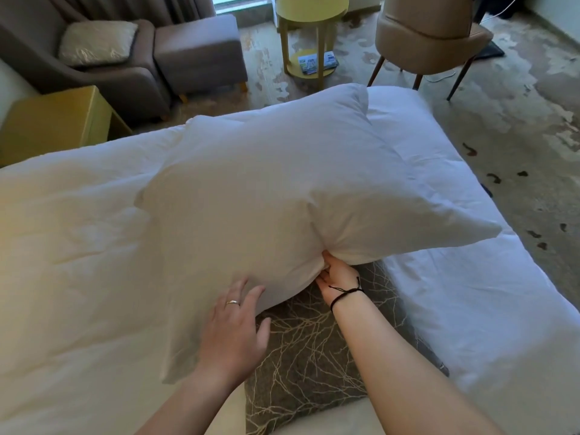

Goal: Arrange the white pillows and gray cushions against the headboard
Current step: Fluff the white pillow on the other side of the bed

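Observation:
A big white pillow (282, 189) is lifted over the middle of the bed (470, 309), tilted with its far corner up. My right hand (337, 277) pinches the pillow's lower edge from beneath. My left hand (233, 331) lies flat with fingers spread against the pillow's near left side. Under both hands a gray cushion (307, 356) with a pale branch pattern lies on the bed, partly covered by the pillow. The headboard is out of view.
A white duvet (78, 277) covers the bed. A yellow nightstand (56, 120) stands at the left. Beyond are a gray armchair with a beige cushion (97, 42), an ottoman (201, 51), a round yellow side table (310, 14) and a tan chair (433, 36) on patterned carpet.

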The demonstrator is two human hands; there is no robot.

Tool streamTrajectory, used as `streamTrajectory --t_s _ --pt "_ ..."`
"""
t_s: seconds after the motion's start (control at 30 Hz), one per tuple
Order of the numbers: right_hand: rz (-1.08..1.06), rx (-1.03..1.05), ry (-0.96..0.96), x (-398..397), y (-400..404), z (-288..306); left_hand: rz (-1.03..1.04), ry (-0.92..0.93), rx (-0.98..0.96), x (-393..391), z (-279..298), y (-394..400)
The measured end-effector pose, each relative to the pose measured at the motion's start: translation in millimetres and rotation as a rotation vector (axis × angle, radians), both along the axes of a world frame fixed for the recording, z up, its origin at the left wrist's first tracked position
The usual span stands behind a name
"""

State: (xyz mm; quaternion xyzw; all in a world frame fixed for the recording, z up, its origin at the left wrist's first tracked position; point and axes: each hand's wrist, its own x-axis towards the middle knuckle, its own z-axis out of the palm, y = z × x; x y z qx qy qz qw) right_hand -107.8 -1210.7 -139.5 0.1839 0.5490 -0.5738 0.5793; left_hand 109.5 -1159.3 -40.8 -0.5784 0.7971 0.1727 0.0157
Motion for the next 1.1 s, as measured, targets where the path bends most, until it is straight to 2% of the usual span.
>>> streamTrajectory --t_s 0.2,0.3,0.43,0.5,0.57,0.63,0.7,0.8,0.87,0.97,1.0,1.1 --pt "0.010 -0.056 0.072 27 31 53 -0.115 -0.041 -0.156 -18 22 -4" --pt "0.008 -0.156 0.205 61 49 102 -0.149 -0.054 -0.287 -23 37 -6" --pt "0.042 -0.281 0.411 99 70 157 -0.203 0.117 -0.622 -9 63 -19" --pt "0.070 -0.288 0.514 108 80 173 -0.256 0.162 -0.665 0 77 -21" --pt "0.167 -0.237 0.638 109 88 184 -0.298 0.146 -0.630 5 85 -20" --pt "0.412 -0.252 0.838 108 97 193 -0.311 0.099 -0.549 8 86 -20" --pt "0.718 -0.305 1.212 106 107 199 -0.282 0.069 -0.476 14 81 -23" --pt "0.856 -0.338 1.822 97 112 206 -0.229 0.072 -0.419 27 71 -27" --pt "0.995 -0.322 2.124 88 102 204 -0.216 0.064 -0.410 33 69 -28" --pt "1.387 -0.155 2.210 72 77 193 -0.182 0.032 -0.417 39 68 -29" --pt "1.456 -0.139 2.236 69 70 188 -0.175 0.021 -0.422 40 68 -29" --pt "1.447 -0.160 2.331 67 56 175 -0.153 0.002 -0.402 41 63 -28"
